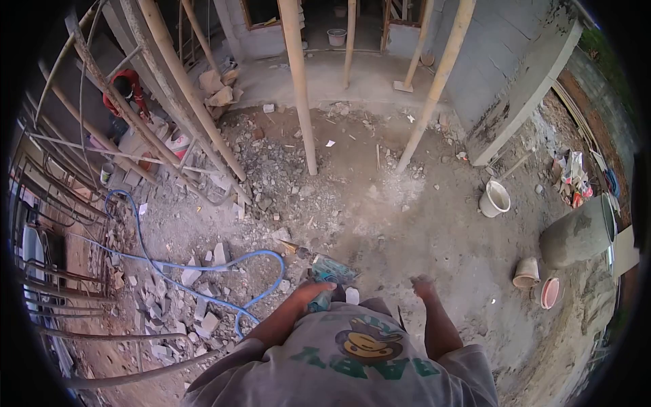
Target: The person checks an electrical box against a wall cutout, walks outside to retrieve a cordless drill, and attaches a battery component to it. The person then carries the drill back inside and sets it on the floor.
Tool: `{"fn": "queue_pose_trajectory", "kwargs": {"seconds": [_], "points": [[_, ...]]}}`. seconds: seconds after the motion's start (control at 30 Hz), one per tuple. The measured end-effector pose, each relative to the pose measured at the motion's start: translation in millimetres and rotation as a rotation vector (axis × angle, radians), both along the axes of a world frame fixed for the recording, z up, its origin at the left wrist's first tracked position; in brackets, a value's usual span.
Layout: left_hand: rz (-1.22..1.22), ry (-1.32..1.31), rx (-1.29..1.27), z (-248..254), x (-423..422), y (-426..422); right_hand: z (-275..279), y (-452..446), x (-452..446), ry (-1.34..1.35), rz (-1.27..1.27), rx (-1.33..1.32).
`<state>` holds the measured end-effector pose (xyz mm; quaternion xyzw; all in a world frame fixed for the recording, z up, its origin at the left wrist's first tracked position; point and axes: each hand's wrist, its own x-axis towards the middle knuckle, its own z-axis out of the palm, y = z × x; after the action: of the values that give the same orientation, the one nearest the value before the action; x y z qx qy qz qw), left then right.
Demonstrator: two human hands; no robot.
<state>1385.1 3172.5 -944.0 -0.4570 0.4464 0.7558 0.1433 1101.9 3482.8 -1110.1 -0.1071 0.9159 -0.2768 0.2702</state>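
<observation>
My left hand [313, 293] is wrapped round a teal power tool that looks like a drill [332, 270], held in front of my waist. Its narrow, brownish tip [290, 245] points forward and to the left. My right hand [424, 286] hangs over the bare ground on the right, away from any object. Its fingers look loosely apart, and I see nothing in them. A small pale block [352, 296] shows just beside the tool, close to my shirt.
Bamboo props [300, 88] stand ahead. A blue hose [203, 266] loops over rubble [203, 319] on the left. Buckets [495, 199] and a large drum [576, 234] stand right. Another person in red [129, 91] crouches behind poles at the far left.
</observation>
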Motion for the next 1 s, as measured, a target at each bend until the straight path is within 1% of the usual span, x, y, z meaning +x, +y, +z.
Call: {"fn": "queue_pose_trajectory", "kwargs": {"seconds": [0.03,0.07,0.1,0.13,0.17,0.23,0.27,0.3,0.37,0.4,0.47,0.5,0.57,0.6,0.7,0.73,0.83,0.87,0.93,0.97,1.0], "points": [[-0.059,-0.011,-0.056,4.1,-32.4,-13.0,18.4,-40.0,-53.3,-0.038,0.081,-0.104],[-0.091,-0.021,-0.116,32.8,-68.5,-23.3,56.0,-84.9,-91.4,-0.069,0.057,-0.167],[-0.128,-0.005,-0.128,19.5,-97.6,-39.1,92.9,-126.6,-116.9,-0.105,0.028,-0.229],[-0.17,0.003,-0.137,-3.2,-123.7,-56.5,106.5,-161.9,-148.2,-0.154,0.076,-0.261],[-0.215,0.009,-0.147,-18.9,-150.7,-74.7,112.3,-191.6,-174.0,-0.207,0.12,-0.293],[-0.298,0.086,-0.221,-6.3,-223.0,-106.9,126.6,-255.9,-207.4,-0.351,0.145,-0.308],[-0.339,0.128,-0.259,-2.4,-264.8,-127.6,132.7,-286.1,-227.6,-0.407,0.164,-0.359],[-0.365,0.15,-0.26,-16.1,-295.5,-145.0,133.6,-305.2,-235.2,-0.482,0.176,-0.395],[-0.381,0.227,-0.266,-65.5,-379.1,-185.9,127.6,-342.0,-266.8,-0.565,0.112,-0.399],[-0.46,0.215,-0.298,-84.0,-406.7,-198.8,134.4,-352.5,-282.6,-0.562,0.159,-0.375],[-0.613,0.205,-0.389,-88.8,-474.5,-246.8,163.7,-390.2,-330.6,-0.521,0.249,-0.385],[-0.677,0.196,-0.418,-77.3,-504.5,-267.9,178.8,-405.1,-352.6,-0.566,0.238,-0.472],[-0.742,0.179,-0.435,0.1,-565.7,-306.7,201.6,-442.7,-407.1,-0.64,0.222,-0.663],[-0.843,0.18,-0.51,15.4,-594.2,-326.9,173.6,-459.5,-436.1,-0.54,0.212,-0.579],[-0.9,0.192,-0.681,-1.8,-668.7,-382.1,150.7,-532.3,-511.5,-0.516,0.299,-0.631],[-0.884,0.193,-0.642,-14.9,-685.4,-396.5,161.9,-554.0,-529.5,-0.611,0.179,-0.656],[-0.828,0.204,-0.573,-52.0,-748.6,-467.0,95.1,-620.3,-611.0,-0.82,0.182,-0.668],[-0.825,0.187,-0.564,-50.0,-771.5,-493.7,71.2,-645.5,-639.2,-0.963,0.117,-0.676],[-0.82,0.155,-0.697,-63.2,-818.5,-544.8,82.1,-706.8,-688.4,-1.001,0.141,-0.708],[-0.81,0.111,-0.737,-69.1,-825.2,-564.7,85.8,-735.8,-698.5,-1.052,0.148,-0.704],[-0.753,0.081,-0.68,-52.7,-823.1,-580.3,62.8,-764.2,-721.6,-1.189,0.159,-0.552]]}}
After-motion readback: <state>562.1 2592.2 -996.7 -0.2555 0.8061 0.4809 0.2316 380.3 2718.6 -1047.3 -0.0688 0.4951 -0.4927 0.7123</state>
